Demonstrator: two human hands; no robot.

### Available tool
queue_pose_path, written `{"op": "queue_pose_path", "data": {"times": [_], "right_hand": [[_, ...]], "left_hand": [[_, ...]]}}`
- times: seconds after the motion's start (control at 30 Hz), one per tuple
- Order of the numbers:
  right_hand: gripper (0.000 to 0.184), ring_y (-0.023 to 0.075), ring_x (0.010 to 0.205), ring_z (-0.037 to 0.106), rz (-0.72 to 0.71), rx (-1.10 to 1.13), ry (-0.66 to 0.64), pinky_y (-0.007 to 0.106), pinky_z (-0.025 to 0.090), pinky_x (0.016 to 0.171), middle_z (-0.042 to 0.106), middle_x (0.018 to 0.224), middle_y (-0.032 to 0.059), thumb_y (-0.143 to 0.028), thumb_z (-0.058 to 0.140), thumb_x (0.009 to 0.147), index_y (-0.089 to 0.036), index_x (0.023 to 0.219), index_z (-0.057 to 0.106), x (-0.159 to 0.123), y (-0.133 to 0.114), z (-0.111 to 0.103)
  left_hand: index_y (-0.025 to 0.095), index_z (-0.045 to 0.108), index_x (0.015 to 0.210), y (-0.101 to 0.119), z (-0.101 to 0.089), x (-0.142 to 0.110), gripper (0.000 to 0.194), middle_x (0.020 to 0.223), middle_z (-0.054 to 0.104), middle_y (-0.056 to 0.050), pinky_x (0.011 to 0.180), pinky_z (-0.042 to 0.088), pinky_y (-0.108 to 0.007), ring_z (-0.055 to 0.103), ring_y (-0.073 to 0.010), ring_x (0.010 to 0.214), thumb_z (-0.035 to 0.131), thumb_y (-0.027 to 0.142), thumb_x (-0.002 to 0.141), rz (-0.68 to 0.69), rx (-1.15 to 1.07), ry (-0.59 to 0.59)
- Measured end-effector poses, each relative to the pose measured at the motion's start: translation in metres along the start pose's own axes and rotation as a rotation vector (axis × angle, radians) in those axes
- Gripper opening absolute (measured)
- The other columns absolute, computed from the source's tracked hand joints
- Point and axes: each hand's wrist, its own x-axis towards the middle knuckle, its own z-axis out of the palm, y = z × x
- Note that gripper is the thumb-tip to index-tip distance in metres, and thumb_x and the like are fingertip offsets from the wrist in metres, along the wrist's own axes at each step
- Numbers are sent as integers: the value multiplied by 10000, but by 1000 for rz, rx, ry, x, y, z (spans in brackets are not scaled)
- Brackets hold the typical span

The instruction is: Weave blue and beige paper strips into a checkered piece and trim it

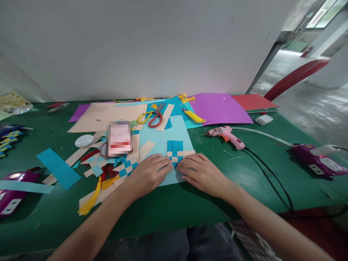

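Note:
A small woven piece of blue and beige paper strips [175,153] lies on a light blue sheet [176,130] before me. Its blue strips stand out toward the far side, and a beige strip crosses them. My left hand [152,170] has its fingers closed on the weave's left edge. From the right, my right hand [199,170] holds the other edge with bent fingers, partly covering the beige strip ends. The fingertips of both hands nearly meet at the near side, hiding part of the weave there.
Scissors [155,117] and a yellow utility knife [194,116] lie beyond the sheet. A pink glue gun [227,136] rests at right, its cord running toward a purple power strip [315,159]. At left are loose strips, a yellow tassel [91,199] and a blurred-out pink object [119,139].

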Motion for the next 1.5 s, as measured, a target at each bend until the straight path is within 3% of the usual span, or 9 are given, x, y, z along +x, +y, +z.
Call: {"op": "queue_pose_path", "data": {"times": [0.17,0.4,0.67,0.87,1.13,1.3,1.5], "right_hand": [[263,220,1108,538,21,12,-22,403,416,939,643,1167,69,-279,481,943,-189,1156,606,0,0,3],[260,216,1115,534,-1,-23,-28,432,371,996,639,1183,55,-253,462,952,-216,1161,611,0,-1,4],[245,194,1093,549,-8,-47,10,417,365,1023,650,1153,56,-252,494,936,-200,1143,615,1,-3,4],[246,204,1098,542,4,-37,-15,425,362,1020,644,1151,55,-243,499,930,-208,1144,617,0,-5,4],[263,212,1065,574,95,22,26,386,461,891,659,1124,80,-249,460,948,-187,1138,630,18,15,-4],[335,241,1229,504,72,-54,2,424,446,983,591,1294,102,-203,458,932,-153,1238,583,37,28,9],[352,227,1264,488,95,-36,20,413,405,1059,570,1331,94,-261,444,945,-127,1237,588,35,32,25]], "left_hand": [[155,611,1160,-2,-1,-4,284,1163,678,-91,991,484,-434,614,-213,1103,454,123,926,8,1,33],[161,603,1181,-2,-1,-10,358,1225,650,-82,982,482,-473,583,-243,1162,407,39,907,40,31,-57],[131,581,1206,-4,-1,-12,349,1222,644,-101,1037,446,-439,560,-217,1183,438,46,899,41,5,-24],[132,598,1189,2,1,-8,328,1196,642,-124,991,470,-460,567,-248,1140,443,75,905,14,6,-53],[148,609,1169,4,-2,-6,327,1164,645,-116,904,521,-437,585,-251,1090,419,82,911,-3,3,-81],[160,621,1159,5,-2,-7,335,1212,630,-117,964,500,-455,528,-277,1202,426,77,899,-19,27,-78],[163,592,1208,5,-2,-9,383,1256,607,-127,964,504,-488,515,-295,1232,398,67,893,-64,29,-117]]}}
